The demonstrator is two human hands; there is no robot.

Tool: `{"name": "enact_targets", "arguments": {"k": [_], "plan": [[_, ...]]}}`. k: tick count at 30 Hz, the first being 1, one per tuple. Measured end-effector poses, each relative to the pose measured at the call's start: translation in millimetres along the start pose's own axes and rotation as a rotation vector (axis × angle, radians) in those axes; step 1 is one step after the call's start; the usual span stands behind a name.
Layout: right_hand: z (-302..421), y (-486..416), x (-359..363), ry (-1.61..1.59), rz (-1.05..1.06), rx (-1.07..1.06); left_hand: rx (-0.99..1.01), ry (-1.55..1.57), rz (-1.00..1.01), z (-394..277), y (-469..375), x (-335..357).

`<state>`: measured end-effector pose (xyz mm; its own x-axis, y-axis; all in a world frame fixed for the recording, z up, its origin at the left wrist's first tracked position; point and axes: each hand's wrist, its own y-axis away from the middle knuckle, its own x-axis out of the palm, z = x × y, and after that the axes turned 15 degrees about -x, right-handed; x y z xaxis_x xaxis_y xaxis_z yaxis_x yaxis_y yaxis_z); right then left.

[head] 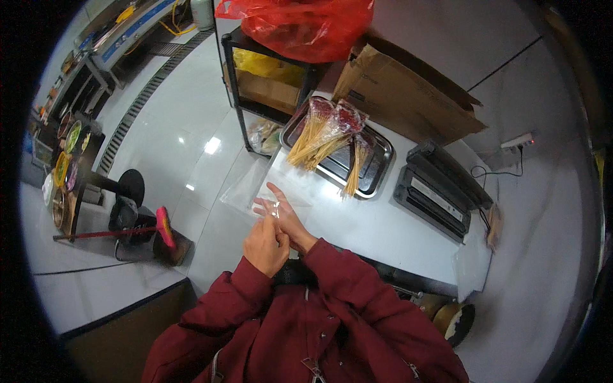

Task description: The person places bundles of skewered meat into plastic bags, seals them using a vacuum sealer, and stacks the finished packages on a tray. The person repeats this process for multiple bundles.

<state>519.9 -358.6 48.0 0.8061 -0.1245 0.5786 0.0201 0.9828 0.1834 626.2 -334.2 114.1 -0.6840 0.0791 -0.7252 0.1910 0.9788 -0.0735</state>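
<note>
A thin clear plastic bag (239, 194) hangs over the left end of the white worktop (345, 230). My left hand (266, 245) is closed in a fist, its fingers pinching the bag's near edge. My right hand (291, 222) is behind or inside the clear film, palm up with fingers spread; which of the two I cannot tell. Beyond my hands, bundles of wooden skewers (322, 136) with dark red tips wrapped in clear film lie across a metal tray (383, 165). Some skewer ends stick out over its near rim.
A black vacuum sealer (433, 196) with its lid raised stands on the right, wired to a power strip (517, 142). Behind the tray leans a cardboard box (407, 91). A black shelf rack (268, 107) carries a red plastic bag (306, 28). Clear plastic sheets (469, 268) overhang the worktop's right end.
</note>
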Motion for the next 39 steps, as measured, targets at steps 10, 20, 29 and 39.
{"name": "enact_targets", "arguments": {"k": [10,20,29,39], "plan": [[111,72,-98,0.894,-0.164,-0.271,-0.025,-0.030,-0.191,-14,-6,26],[124,-45,-214,1.703,-0.263,-0.236,0.039,0.003,-0.186,-26,5,42],[164,67,-245,0.776,-0.439,-0.137,0.028,0.057,-0.078,-31,9,43],[179,200,-93,0.756,-0.043,0.247,0.053,0.083,-0.055,-31,6,34]]}}
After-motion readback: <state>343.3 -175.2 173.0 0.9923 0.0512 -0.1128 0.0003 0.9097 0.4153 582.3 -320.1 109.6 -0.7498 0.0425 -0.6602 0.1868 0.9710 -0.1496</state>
